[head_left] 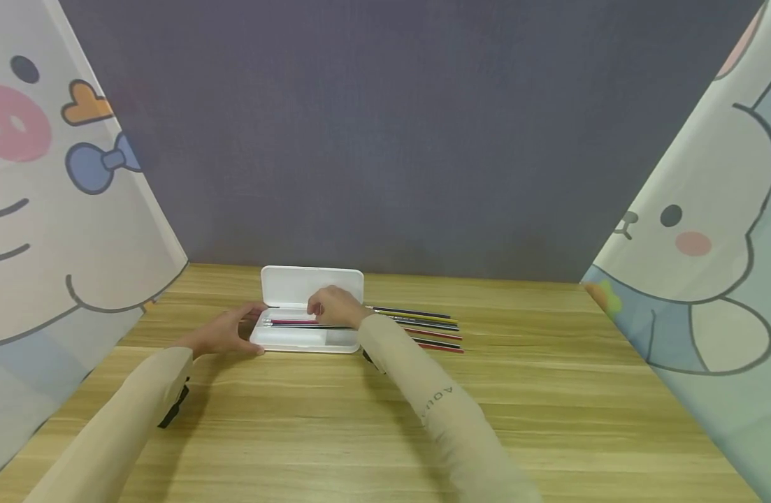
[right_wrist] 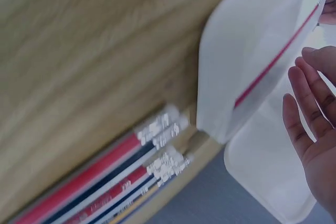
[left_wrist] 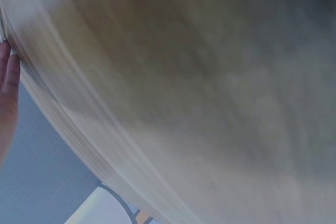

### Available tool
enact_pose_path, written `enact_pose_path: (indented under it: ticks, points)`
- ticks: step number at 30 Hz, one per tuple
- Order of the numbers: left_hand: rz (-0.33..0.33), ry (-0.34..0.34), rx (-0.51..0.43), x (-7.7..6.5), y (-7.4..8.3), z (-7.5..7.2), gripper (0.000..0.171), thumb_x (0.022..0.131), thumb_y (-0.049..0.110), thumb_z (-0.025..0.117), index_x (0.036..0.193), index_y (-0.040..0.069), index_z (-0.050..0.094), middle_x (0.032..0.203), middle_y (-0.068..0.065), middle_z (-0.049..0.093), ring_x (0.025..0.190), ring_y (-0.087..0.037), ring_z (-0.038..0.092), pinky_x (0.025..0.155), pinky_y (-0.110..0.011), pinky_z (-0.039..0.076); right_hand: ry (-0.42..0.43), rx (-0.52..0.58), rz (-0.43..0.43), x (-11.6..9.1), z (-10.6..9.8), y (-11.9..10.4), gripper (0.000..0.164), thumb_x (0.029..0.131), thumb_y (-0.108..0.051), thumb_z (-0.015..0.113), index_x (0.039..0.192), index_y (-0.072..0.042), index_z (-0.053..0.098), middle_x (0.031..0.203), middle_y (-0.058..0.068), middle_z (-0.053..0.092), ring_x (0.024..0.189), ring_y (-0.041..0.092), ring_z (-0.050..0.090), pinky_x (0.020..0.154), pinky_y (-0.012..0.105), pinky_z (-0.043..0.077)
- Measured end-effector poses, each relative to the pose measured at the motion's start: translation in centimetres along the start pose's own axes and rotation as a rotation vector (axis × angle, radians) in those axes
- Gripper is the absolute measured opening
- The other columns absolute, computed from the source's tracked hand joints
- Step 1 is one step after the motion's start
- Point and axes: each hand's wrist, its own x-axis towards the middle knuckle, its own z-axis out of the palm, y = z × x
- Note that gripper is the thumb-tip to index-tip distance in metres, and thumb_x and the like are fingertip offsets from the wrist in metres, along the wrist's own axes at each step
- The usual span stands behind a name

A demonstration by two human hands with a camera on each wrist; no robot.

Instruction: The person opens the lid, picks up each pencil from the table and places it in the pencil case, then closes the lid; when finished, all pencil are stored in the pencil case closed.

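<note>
Ideally steady white case [head_left: 291,339] on bench [head_left: 297,419] with left grip [head_left: 226,333] holding its left end, and guide right grip [head_left: 336,306], loose with nothing visibly pinched, low over pencils [head_left: 291,322] inside, nudging them flat, parallel and clear of raised lid [head_left: 291,285].

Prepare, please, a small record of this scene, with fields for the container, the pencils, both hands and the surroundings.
Container: white pencil case, open
Lid: raised at the back
Inside: pencils, one red; exact count unclear
Outside: several loose pencils, right of the case
Left hand: at the case's left end
Right hand: over the case; no pencil visible between its fingers
Surface: wood-grain table
Behind: dark grey backdrop
</note>
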Motion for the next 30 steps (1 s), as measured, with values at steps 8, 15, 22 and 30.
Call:
enact_pose_path:
  ticks: [8, 15, 22, 30]
  points:
    - [-0.029, -0.005, 0.012, -0.2, -0.1, -0.1, 0.084, 0.065, 0.028, 0.081, 0.131, -0.002, 0.037, 0.126, -0.026, 0.05, 0.117, -0.044, 0.046, 0.098, -0.059, 0.036, -0.004, -0.013, -0.04, -1.3, -1.2, 0.7, 0.014, 0.078, -0.008, 0.064, 0.091, -0.011, 0.069, 0.081, -0.003, 0.066, 0.075, 0.007, 0.056, 0.066, 0.014, 0.043]
    - [-0.011, -0.014, -0.009, -0.2, -0.1, -0.2, 0.084, 0.066, 0.026, 0.081, 0.131, -0.003, 0.036, 0.127, -0.028, 0.048, 0.117, -0.046, 0.045, 0.098, -0.061, 0.036, -0.031, -0.008, -0.026, -3.3, -1.9, 1.8, 0.014, 0.08, -0.007, 0.063, 0.092, -0.011, 0.069, 0.083, -0.004, 0.065, 0.076, 0.006, 0.055, 0.066, 0.015, 0.044]
    - [-0.006, -0.017, -0.011, -0.2, -0.2, -0.2, 0.083, 0.066, 0.026, 0.081, 0.131, -0.001, 0.036, 0.128, -0.028, 0.048, 0.118, -0.046, 0.044, 0.098, -0.06, 0.037, -0.034, -0.007, -0.058, -5.9, -2.5, 2.8, 0.012, 0.08, -0.005, 0.063, 0.09, -0.007, 0.069, 0.082, 0.0, 0.067, 0.076, 0.01, 0.058, 0.065, 0.017, 0.045]
    - [0.006, -0.014, 0.002, -0.2, 0.0, -0.2, 0.083, 0.066, 0.026, 0.081, 0.13, -0.002, 0.036, 0.128, -0.029, 0.047, 0.118, -0.047, 0.044, 0.097, -0.06, 0.036, 0.009, 0.002, -0.147, -8.9, -2.6, 4.6, 0.01, 0.08, -0.002, 0.062, 0.086, -0.005, 0.069, 0.078, 0.003, 0.066, 0.071, 0.01, 0.057, 0.062, 0.015, 0.045]
